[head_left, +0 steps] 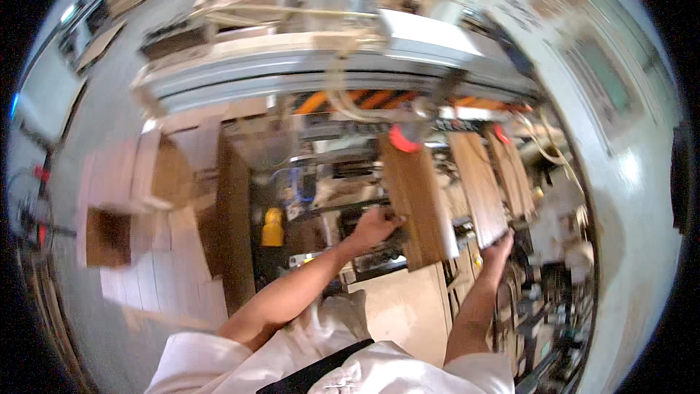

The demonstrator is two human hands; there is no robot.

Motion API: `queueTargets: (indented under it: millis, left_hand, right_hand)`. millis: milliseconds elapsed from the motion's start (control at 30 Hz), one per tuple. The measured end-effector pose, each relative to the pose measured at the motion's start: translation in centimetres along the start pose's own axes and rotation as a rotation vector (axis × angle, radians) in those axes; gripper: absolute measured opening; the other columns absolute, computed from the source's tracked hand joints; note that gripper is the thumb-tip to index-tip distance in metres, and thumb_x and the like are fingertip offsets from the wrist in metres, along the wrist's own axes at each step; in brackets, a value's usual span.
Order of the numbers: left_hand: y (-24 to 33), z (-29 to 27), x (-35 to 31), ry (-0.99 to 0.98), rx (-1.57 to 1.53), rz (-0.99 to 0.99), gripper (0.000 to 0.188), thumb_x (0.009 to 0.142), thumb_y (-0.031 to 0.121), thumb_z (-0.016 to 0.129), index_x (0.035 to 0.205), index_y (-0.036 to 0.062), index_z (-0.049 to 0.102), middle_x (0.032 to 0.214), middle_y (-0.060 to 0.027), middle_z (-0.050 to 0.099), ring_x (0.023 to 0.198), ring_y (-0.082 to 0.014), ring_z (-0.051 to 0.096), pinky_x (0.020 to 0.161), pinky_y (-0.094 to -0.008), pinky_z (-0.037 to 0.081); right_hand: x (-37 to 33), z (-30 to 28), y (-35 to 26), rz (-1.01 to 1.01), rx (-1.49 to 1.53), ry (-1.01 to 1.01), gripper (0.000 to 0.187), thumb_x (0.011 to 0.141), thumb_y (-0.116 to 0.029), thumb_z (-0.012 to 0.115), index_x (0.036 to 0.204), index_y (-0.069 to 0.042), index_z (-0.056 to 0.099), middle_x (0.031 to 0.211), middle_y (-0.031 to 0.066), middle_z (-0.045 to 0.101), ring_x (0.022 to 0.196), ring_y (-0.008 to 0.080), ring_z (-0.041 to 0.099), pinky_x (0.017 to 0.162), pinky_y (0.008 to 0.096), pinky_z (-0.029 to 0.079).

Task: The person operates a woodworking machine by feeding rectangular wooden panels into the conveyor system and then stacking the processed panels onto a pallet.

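Note:
My left hand (pixel 375 230) has its fingers curled against the left edge of a brown wooden plank (pixel 417 208), which lies lengthwise away from me at a slant. At the near end of a second wooden plank (pixel 477 186), my right hand (pixel 498 249) grips the corner from below. A third wooden plank (pixel 512 171) lies just to the right of that one, with neither hand on it. Red round pads (pixel 405 138) sit at the far end of the first plank. Motion blur softens the fingers and plank edges.
On the left stand stacked pale boards (pixel 153 277) and a cardboard-coloured box side (pixel 232 211). A metal beam (pixel 292 76) crosses the far side above orange-black striping. A yellow part (pixel 273 228) stands left of my arm. A large pale machine cabinet (pixel 627 175) rises at right.

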State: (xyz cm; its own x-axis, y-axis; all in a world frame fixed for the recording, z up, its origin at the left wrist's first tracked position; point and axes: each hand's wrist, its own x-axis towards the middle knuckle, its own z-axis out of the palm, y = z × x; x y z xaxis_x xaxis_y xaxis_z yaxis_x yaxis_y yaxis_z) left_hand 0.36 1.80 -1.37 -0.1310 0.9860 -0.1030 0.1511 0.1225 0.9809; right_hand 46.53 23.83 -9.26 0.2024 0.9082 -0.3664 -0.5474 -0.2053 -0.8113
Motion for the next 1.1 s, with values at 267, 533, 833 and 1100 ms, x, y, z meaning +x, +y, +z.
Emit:
queueTargets:
  millis: [267,533,833,1100]
  left_hand:
    - [-10.4,-14.8,-10.1,0.354,0.025,-0.258,0.045,0.087,0.044,0.062,0.107,0.0041,0.066,0.098,-0.0175,0.067,0.09,-0.0286,0.065,0.079,-0.0395,0.049]
    - [-25.1,-25.4,-27.9,0.932,0.077,-0.976,0.073,0.071,0.048,0.074,0.118,-0.0028,0.052,0.115,-0.0238,0.061,0.108,-0.0361,0.059,0.092,-0.0402,0.046]
    - [-34.4,-34.4,-32.6,0.934,0.171,-1.228,0.103,0.063,0.045,0.083,0.136,-0.0032,0.03,0.142,-0.026,0.034,0.134,-0.0416,0.03,0.101,-0.06,0.034]
    - [-41.5,-41.9,-31.8,0.733,0.271,-1.448,0.134,0.054,0.043,0.088,0.15,0.0107,-0.001,0.152,-0.0299,0.001,0.142,-0.0466,0.004,0.105,-0.0675,0.021]
  right_hand:
    - [-10.7,-6.8,5.1,0.084,-0.002,0.292,0.068,0.091,-0.057,0.047,0.135,-0.006,0.044,0.127,0.0127,0.053,0.12,0.0234,0.048,0.111,0.0427,0.032]
    - [-32.5,-1.1,23.7,0.614,-0.987,-0.192,0.053,0.093,-0.047,0.047,0.128,-0.007,0.047,0.119,0.0132,0.056,0.102,0.026,0.054,0.086,0.0412,0.042]
    - [-42.1,5.4,28.1,0.67,-1.492,-0.261,0.04,0.09,-0.041,0.058,0.115,-0.01,0.055,0.101,0.0118,0.065,0.078,0.0266,0.062,0.065,0.0398,0.045]
    - [-49.2,5.2,29.1,0.646,-1.573,0.047,0.028,0.088,-0.026,0.066,0.106,-0.006,0.062,0.094,0.0163,0.067,0.075,0.0279,0.067,0.058,0.0391,0.055]
